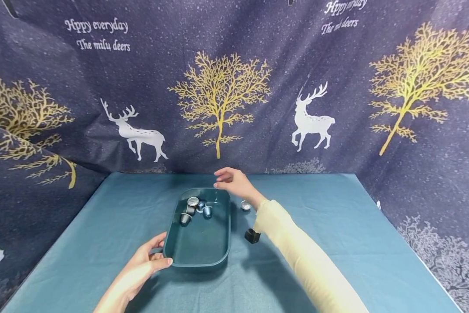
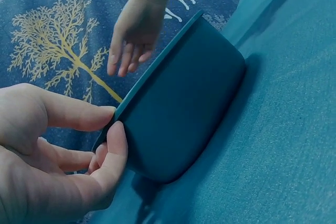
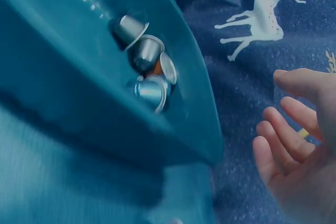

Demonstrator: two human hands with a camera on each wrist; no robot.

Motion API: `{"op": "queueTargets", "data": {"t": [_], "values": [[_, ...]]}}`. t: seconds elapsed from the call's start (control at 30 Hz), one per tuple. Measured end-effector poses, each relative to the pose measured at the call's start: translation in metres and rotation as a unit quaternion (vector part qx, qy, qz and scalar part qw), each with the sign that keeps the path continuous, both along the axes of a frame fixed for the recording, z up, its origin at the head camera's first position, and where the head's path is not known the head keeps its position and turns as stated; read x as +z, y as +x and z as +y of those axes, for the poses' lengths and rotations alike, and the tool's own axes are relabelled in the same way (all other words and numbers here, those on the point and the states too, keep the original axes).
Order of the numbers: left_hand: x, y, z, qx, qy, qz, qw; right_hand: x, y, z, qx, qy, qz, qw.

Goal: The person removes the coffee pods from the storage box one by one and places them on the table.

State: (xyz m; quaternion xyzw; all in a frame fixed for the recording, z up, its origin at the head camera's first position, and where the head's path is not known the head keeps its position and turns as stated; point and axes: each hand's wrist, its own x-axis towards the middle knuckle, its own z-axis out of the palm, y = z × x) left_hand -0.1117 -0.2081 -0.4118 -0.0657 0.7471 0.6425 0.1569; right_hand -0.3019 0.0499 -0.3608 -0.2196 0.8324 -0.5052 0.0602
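Spill risk: should the left hand [image 1: 146, 258] lift or jerk its corner, the teal tray [image 1: 201, 243] could tip and its loose contents roll together, being held at one corner only.
Knock risk: the right forearm passes close over the lone capsule [image 1: 246, 205] and the black piece [image 1: 252, 236]; a low sweep of the sleeve [image 1: 297, 248] might shift either.
Left grip: thumb and fingers pinch the tray's near left corner, closed to the thickness of its rim.
Right grip: the right hand [image 1: 237, 182] hangs over the far right corner, thumb and fingers parted and loosely bent, with nothing visible between them.
Tray: on the table [image 1: 336, 217], between the hands; whether its near end is raised I cannot tell.
Tray contents: coffee capsules clustered toward the far left, including a dark grey one [image 1: 185, 218] and a blue one [image 1: 207, 211]; they overlap, so no sure count.
Outside the tray: lone capsule just beside its right wall, lid up; black piece nearer the person.
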Motion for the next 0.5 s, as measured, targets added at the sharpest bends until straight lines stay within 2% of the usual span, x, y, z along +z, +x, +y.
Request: {"op": "queueTargets", "data": {"t": [0.23, 0.5], "values": [[-0.001, 0.001, 0.001, 0.005, -0.004, 0.003, 1.0000, -0.002, -0.001, -0.029, -0.010, 0.005, -0.012, 1.000], [-0.001, 0.001, 0.001, 0.001, -0.004, 0.004, 1.0000, -0.017, 0.002, -0.054, -0.027, -0.001, -0.026, 0.999]]}}
